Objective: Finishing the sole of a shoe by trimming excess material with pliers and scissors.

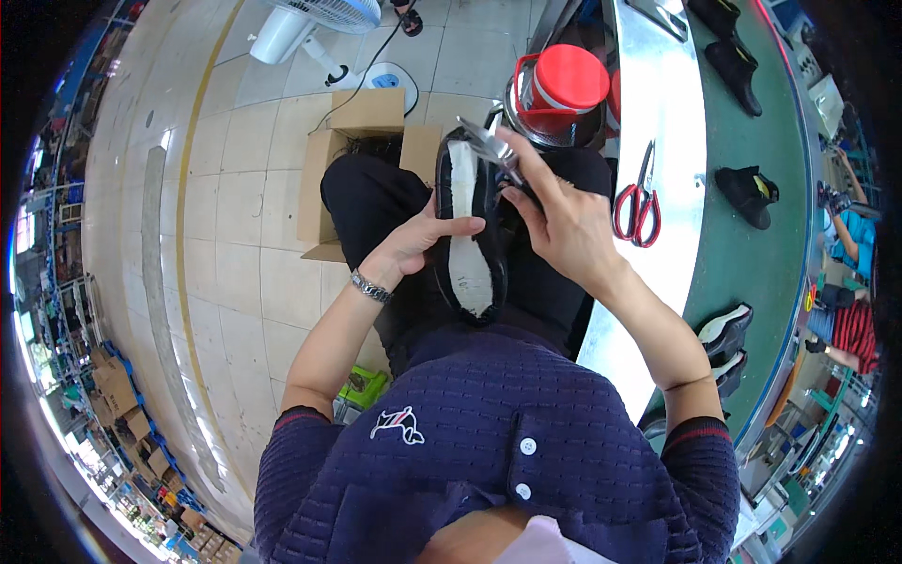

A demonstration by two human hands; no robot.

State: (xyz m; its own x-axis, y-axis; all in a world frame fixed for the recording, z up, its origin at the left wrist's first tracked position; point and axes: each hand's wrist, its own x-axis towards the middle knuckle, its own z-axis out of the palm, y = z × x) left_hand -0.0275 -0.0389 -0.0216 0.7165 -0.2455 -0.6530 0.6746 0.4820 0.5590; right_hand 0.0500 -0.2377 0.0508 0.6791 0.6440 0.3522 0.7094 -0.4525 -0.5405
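Sole side up, a black shoe (464,230) with a white strip along its underside lies over my lap. My left hand (420,237) grips its side, the thumb laid across the white strip. My right hand (567,223) is closed round a silver two-jawed metal hand tool (492,148), whose exact kind I cannot make out. The tool's jaws are at the far end of the shoe, beside its right edge. Whether they touch the shoe cannot be told. The grip of the tool is hidden by my right fingers.
Red-handled scissors (639,207) lie on the metal bench (672,113) at my right. Beyond it, a green conveyor (742,249) carries several black shoes. A red-lidded container (571,77) stands ahead, an open cardboard box (321,188) ahead left, and a fan (329,19) farther off.
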